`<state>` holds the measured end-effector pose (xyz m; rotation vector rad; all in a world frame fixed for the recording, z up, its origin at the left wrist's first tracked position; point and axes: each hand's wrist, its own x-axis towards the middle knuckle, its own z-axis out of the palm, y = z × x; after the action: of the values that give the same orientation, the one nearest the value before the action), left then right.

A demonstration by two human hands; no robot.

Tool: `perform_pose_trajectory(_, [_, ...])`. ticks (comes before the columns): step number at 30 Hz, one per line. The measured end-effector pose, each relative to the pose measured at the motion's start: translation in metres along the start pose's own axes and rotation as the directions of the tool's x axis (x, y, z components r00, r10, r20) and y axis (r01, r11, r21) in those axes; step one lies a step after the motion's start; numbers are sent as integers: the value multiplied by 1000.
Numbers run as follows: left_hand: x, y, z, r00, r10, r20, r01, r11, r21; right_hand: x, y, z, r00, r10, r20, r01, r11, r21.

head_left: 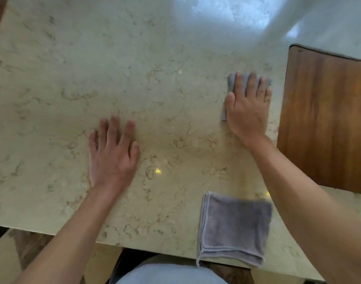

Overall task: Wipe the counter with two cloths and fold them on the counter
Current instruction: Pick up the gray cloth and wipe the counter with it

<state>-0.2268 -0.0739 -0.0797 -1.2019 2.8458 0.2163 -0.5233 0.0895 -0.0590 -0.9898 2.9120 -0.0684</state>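
1. Nearest, one folded grey cloth (235, 228) lies flat at the front edge of the counter (73, 68), one corner reaching just past the edge, under the right forearm.
2. Further in, the left hand (113, 152) rests palm down on bare stone, fingers spread wide, holding nothing.
3. Beyond, the right hand (248, 107) presses flat on a second grey cloth (231, 82), fingers extended and slightly apart; the cloth shows at the fingertips and beside the thumb.
4. That makes two cloths and two hands.
5. One wooden board (327, 119) lies just right of the right hand.
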Motion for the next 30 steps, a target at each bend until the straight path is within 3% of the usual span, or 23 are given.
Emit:
perform_pose_trajectory(2, [0,1,-4,1000,-2,23,2,1000,-4,-8,-63,6,989,-143,-26,143,989,36])
perform_pose_trajectory(4, [-1,2,-10,1000,-5,29,6,999,-38,-51,-117,13,929,-370,13,368,927,76])
perform_pose_trajectory(7, [0,2,-21,1000,-9,2,9,985,-173,-120,-120,19,837,-540,92,528,840,130])
perform_pose_trajectory(10, [-1,-16,-31,1000,-3,-12,-1,953,-304,-118,-38,17,929,-347,127,344,938,46])
perform_pose_trajectory(13, [1,-70,-42,998,-59,-23,50,959,-281,-90,16,3,982,47,184,-47,999,-1])
perform_pose_trajectory(15, [5,-117,-48,991,-131,2,128,965,-231,-72,-7,-2,961,237,141,-241,971,7])
perform_pose_trajectory(17, [10,-156,-53,985,-170,13,170,970,-176,-50,-66,-2,944,306,120,-313,949,40])
perform_pose_trajectory(21, [11,-197,-56,993,-117,29,120,985,-126,-9,-240,8,991,111,81,-116,991,67])
perform_pose_trajectory(23, [6,-202,-54,998,-47,35,50,994,-101,-9,-333,13,988,-115,103,103,988,115])
perform_pose_trajectory(25, [5,-207,-51,999,-5,35,8,997,-79,-30,-394,14,924,-355,141,331,929,167])
perform_pose_trajectory(28, [4,-218,-48,999,29,22,-27,996,-91,-76,-383,20,888,-429,163,402,899,173])
perform_pose_trajectory(30, [2,-222,-44,998,57,23,-54,993,-108,-113,-322,23,961,-241,135,227,967,113])
